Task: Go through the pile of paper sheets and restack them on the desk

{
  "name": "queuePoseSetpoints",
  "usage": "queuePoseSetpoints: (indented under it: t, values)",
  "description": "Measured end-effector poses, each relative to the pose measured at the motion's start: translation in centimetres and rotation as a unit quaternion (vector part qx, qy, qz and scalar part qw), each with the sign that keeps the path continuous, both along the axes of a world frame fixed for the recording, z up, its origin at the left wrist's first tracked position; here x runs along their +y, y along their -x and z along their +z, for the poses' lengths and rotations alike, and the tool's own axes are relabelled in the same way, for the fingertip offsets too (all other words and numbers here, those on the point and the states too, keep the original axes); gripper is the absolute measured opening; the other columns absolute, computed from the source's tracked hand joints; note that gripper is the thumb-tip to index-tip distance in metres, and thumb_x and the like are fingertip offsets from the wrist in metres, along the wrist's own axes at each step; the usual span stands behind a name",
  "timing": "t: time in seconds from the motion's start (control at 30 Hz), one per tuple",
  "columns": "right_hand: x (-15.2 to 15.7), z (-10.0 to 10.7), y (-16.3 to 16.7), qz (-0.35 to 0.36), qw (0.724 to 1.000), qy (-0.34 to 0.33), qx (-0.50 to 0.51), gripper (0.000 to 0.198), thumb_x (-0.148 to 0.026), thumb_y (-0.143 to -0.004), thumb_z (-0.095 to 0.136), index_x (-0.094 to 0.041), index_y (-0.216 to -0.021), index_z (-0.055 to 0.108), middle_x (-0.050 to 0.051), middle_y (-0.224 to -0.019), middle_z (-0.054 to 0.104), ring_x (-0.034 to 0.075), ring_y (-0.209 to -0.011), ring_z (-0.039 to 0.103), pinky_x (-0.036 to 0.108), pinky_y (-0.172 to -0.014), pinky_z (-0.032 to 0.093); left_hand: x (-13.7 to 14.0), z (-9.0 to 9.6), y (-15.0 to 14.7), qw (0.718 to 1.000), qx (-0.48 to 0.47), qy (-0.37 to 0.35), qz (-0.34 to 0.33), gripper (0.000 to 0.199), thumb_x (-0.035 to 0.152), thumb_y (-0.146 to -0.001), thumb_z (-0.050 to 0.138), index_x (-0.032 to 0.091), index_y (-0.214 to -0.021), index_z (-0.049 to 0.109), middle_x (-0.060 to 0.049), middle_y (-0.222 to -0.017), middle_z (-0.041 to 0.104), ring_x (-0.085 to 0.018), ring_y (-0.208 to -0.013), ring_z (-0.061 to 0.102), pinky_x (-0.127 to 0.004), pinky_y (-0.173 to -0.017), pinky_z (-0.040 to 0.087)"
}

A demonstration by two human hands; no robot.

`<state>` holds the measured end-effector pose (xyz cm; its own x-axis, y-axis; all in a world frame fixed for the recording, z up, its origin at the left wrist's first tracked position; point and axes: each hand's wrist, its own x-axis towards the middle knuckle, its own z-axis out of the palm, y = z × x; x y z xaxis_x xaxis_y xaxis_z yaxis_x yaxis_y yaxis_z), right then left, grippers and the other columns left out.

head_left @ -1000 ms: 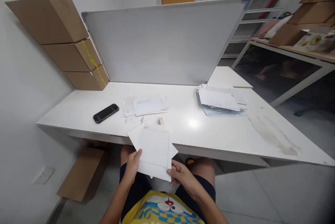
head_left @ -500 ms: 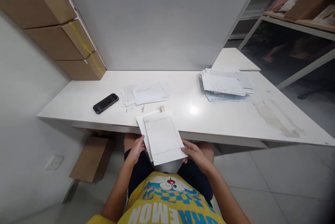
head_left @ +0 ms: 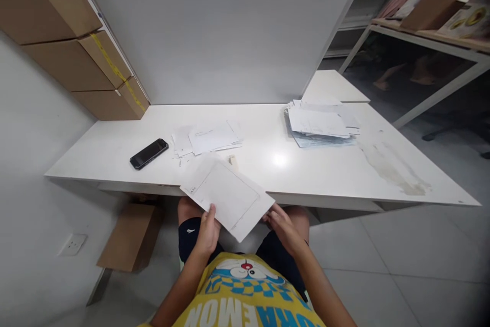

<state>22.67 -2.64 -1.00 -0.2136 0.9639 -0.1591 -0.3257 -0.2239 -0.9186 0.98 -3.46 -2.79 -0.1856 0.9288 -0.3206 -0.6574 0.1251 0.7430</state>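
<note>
White sheets of paper [head_left: 229,194], the top one printed with a thin frame, are held tilted over the table's front edge and my lap. My left hand [head_left: 207,230] grips their lower left edge with the thumb on top. At the right corner my right hand [head_left: 281,222] is closed on them, its fingers partly hidden beneath. How many sheets there are I cannot tell. Just beyond the paper lies a small cream-coloured block [head_left: 233,161], possibly an eraser. Behind it, a loose spread of white papers [head_left: 214,137] rests on the table.
On the white table [head_left: 317,174] a black phone [head_left: 149,153] lies at left, and a thick paper stack [head_left: 321,120] at right near a greyish stain [head_left: 398,169]. A whiteboard [head_left: 222,31] stands along the back. Cardboard boxes [head_left: 111,97] are piled at the left wall.
The held paper has turned, its far end swinging left and its near edge facing lower right. My left hand has shifted right along the edge, thumb now on top. The view has moved slightly.
</note>
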Motion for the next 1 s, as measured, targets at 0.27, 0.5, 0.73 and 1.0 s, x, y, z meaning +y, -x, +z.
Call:
queuePoseSetpoints:
  t: [0.27,0.5,0.73,1.0]
  values:
    - [0.4,-0.7,1.2,-0.159,0.986,0.045,-0.001,0.051,-0.049,-0.062,0.079,-0.020,-0.102,0.068,0.010,-0.107,0.071,0.029,-0.104,0.063,0.043,-0.092,0.048,1.1,1.0,-4.5,0.996,0.078,0.002,-0.031,0.050,0.058,-0.069,0.073,0.017,-0.096,0.065,-0.012,-0.103,0.071,-0.028,-0.112,0.061,-0.042,-0.102,0.042]
    - [4.5,1.9,-5.2,-0.292,0.935,-0.087,-0.182,0.041,-0.046,-0.068,0.074,-0.017,-0.097,0.071,0.009,-0.100,0.073,0.030,-0.103,0.063,0.045,-0.093,0.048,6.2,4.2,-3.2,0.953,0.257,-0.147,-0.063,0.063,0.052,-0.069,0.073,0.021,-0.120,0.051,-0.011,-0.117,0.062,-0.024,-0.110,0.058,-0.035,-0.098,0.041]
    - [8.7,3.0,-6.3,-0.276,0.933,-0.113,-0.201,0.048,-0.052,-0.065,0.072,-0.016,-0.095,0.068,0.008,-0.088,0.072,0.030,-0.094,0.064,0.044,-0.080,0.051,11.1,3.0,-2.4,0.841,0.484,-0.239,-0.049,0.058,0.043,-0.077,0.067,0.017,-0.126,0.050,-0.015,-0.122,0.055,-0.029,-0.119,0.046,-0.042,-0.101,0.034]
    - [10.6,-0.1,-5.0,-0.206,0.958,-0.140,-0.143,0.052,-0.048,-0.073,0.063,-0.022,-0.117,0.051,0.010,-0.120,0.061,0.025,-0.111,0.056,0.043,-0.097,0.044,12.0,1.9,-1.9,0.705,0.646,-0.273,-0.109,0.037,0.036,-0.089,0.049,0.015,-0.118,0.059,-0.015,-0.114,0.056,-0.030,-0.115,0.042,-0.047,-0.102,0.032]
